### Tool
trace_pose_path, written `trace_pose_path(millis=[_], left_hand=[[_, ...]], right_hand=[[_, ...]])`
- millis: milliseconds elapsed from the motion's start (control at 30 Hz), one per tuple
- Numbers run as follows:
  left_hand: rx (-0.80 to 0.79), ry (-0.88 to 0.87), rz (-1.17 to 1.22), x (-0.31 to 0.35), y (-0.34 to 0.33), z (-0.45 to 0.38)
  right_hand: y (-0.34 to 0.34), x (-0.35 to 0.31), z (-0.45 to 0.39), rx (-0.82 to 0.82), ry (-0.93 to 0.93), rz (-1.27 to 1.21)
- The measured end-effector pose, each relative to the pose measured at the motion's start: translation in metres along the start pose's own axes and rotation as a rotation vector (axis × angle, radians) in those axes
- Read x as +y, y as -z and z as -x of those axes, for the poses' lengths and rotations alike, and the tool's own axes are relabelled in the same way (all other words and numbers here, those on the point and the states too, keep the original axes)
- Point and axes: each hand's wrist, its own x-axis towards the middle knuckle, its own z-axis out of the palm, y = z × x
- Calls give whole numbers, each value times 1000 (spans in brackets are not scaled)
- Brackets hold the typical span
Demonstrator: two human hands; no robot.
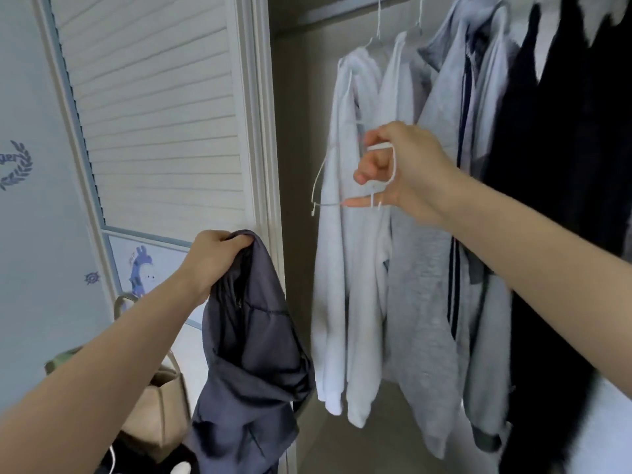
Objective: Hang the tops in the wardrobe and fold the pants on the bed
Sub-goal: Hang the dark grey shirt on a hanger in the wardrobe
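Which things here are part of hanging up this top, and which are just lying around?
Part of the job:
left hand gripping the dark grey top
right hand holding the white hanger
wardrobe, where it will hang

Just there:
white hoodie, grey zip jacket and black garment, already hung
tan bag on the floor
louvred door
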Motion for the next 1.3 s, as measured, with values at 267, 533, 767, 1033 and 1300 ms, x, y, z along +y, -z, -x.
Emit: trace_pose_path(millis=[267,533,767,1033,1300], left_hand=[[80,-142,-357,7,-37,27],[186,-76,-638,11,-76,67],[220,137,-598,3,-74,101],[-84,102,-281,33,-118,137],[-355,77,9,78,-131,161]], right_hand=[[67,17,87,-33,-166,41],[147,12,170,-87,-251,29],[196,2,214,-232,-375,70],[201,33,230,-227,-394,17],[197,88,235,-206,-195,-106]])
